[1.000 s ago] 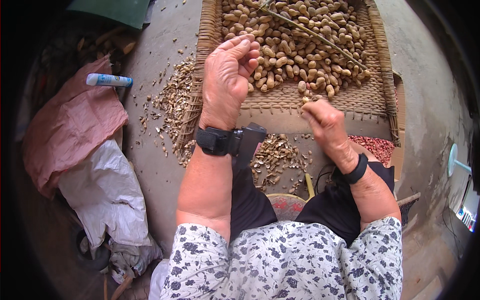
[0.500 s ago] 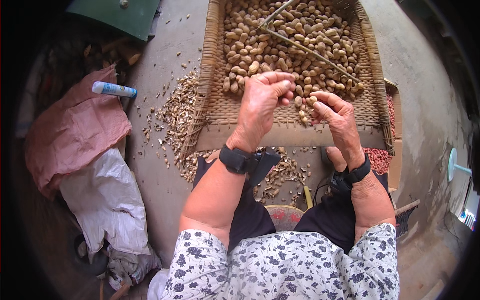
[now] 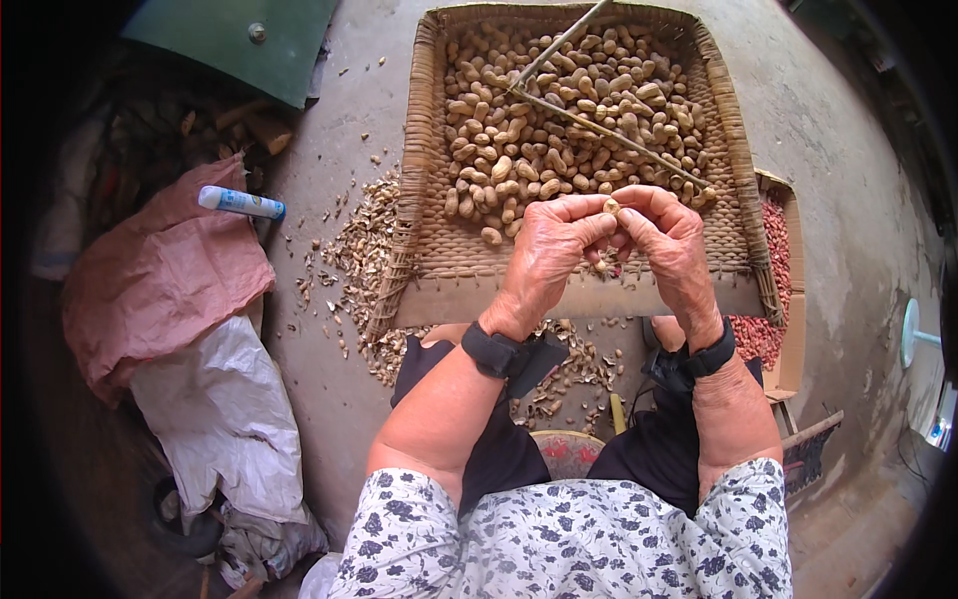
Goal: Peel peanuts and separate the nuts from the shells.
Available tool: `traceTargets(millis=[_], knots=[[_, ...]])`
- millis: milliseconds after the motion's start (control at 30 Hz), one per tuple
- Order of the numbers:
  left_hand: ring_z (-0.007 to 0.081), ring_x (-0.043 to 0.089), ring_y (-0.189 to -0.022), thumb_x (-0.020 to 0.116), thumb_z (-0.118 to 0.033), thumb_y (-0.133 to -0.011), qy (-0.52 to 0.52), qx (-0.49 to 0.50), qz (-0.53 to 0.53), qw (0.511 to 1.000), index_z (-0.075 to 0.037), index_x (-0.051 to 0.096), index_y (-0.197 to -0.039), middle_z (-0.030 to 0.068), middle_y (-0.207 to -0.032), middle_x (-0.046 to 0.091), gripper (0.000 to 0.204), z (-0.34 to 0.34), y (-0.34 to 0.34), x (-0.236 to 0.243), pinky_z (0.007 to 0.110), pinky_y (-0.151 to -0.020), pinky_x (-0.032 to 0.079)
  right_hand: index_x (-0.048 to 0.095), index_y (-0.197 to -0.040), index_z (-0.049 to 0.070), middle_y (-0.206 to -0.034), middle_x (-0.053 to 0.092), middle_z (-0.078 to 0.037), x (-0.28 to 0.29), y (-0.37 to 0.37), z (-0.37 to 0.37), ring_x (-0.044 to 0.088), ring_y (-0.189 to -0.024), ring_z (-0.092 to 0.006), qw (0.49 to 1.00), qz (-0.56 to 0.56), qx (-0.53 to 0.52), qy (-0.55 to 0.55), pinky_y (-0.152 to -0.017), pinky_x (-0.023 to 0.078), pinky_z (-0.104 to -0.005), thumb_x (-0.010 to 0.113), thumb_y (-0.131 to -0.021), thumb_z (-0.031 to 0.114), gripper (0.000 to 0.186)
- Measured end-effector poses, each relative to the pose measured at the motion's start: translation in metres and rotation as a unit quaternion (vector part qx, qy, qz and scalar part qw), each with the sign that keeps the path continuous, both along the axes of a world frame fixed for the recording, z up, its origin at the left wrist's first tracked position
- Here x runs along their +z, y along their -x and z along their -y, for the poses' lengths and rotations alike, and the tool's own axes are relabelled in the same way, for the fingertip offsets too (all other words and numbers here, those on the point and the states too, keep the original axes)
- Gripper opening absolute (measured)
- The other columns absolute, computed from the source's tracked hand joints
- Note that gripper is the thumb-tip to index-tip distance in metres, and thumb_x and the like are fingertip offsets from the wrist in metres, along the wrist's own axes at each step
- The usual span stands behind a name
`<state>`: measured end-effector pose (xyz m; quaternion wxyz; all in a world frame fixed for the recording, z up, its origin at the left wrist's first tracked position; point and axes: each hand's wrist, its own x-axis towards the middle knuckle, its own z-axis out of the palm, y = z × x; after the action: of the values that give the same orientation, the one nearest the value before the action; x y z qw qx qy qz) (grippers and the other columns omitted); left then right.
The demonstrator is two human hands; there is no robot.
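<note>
My left hand (image 3: 544, 255) and my right hand (image 3: 671, 252) meet over the front of a woven tray (image 3: 427, 150), thumbs and fingertips pinched together on a small peanut pod (image 3: 611, 208). Beneath the fingers, pale shell bits and some red show, too small to tell apart. Whole peanuts (image 3: 559, 120) in a heap fill much of the tray behind my hands. A thin split stick (image 3: 649, 152) lies across the heap.
Shell litter (image 3: 354, 240) covers floor beside and below the tray. A cardboard box of red kernels (image 3: 773, 240) stands right. Pink (image 3: 170, 280) and white sacks (image 3: 220, 409), a white-blue tube (image 3: 241, 203) and green panel (image 3: 239, 45) lie left; a pale-green stand (image 3: 910, 334) is far right.
My left hand has moved right and down from over the tray's left part to meet my right hand. Both now pinch at one pod. The view has shifted slightly.
</note>
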<state>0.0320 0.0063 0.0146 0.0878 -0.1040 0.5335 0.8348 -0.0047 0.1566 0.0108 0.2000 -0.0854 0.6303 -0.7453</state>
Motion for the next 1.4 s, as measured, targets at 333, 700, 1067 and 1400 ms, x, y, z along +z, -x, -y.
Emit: traceTargets(millis=[333, 700, 1067, 1400], knots=[[0.0057, 0.053, -0.063, 0.062, -0.006, -0.085, 0.01, 0.029, -0.014, 0.999, 0.003, 0.064, -0.104, 0.0023, -0.078, 0.063, 0.021, 0.0, 0.002, -0.004, 0.018, -0.054, 0.042, 0.061, -0.103, 0.0, -0.08, 0.064, -0.002, 0.002, 0.001, 0.003, 0.058, -0.065, -0.0051, 0.999, -0.038, -0.007, -0.019, -0.054, 0.048, -0.0179, 0.058, -0.088, 0.007, 0.018], [0.0055, 0.051, -0.061, 0.061, -0.005, -0.086, 0.046, 0.055, -0.032, 0.997, 0.003, 0.066, -0.1, 0.0019, -0.077, 0.062, 0.017, -0.003, 0.0, -0.005, 0.018, -0.052, 0.042, 0.061, -0.106, -0.002, -0.085, 0.062, -0.005, 0.005, 0.002, 0.009, 0.059, -0.075, -0.0112, 0.991, -0.125, -0.003, -0.055, -0.065, 0.049, -0.0236, 0.065, -0.083, 0.009, 0.026], [0.0031, 0.051, -0.058, 0.059, -0.005, -0.085, 0.075, 0.101, -0.017, 0.992, 0.002, 0.067, -0.095, -0.0005, -0.071, 0.061, 0.015, -0.004, -0.004, 0.002, 0.017, -0.048, 0.039, 0.065, -0.1, -0.001, -0.08, 0.062, -0.012, 0.013, -0.005, 0.023, 0.06, -0.071, -0.0183, 0.935, -0.298, -0.034, -0.19, -0.064, 0.048, -0.028, 0.064, -0.078, 0.004, 0.023], [0.0056, 0.053, -0.061, 0.059, -0.007, -0.087, -0.062, 0.084, -0.025, 0.994, 0.004, 0.064, -0.098, 0.0024, -0.077, 0.063, 0.016, 0.002, -0.003, 0.001, 0.017, -0.052, 0.041, 0.066, -0.103, 0.001, -0.083, 0.063, -0.003, 0.006, -0.009, 0.023, 0.058, -0.072, -0.0068, 0.976, -0.202, -0.039, -0.066, -0.06, 0.049, -0.0184, 0.066, -0.079, -0.001, 0.024]])
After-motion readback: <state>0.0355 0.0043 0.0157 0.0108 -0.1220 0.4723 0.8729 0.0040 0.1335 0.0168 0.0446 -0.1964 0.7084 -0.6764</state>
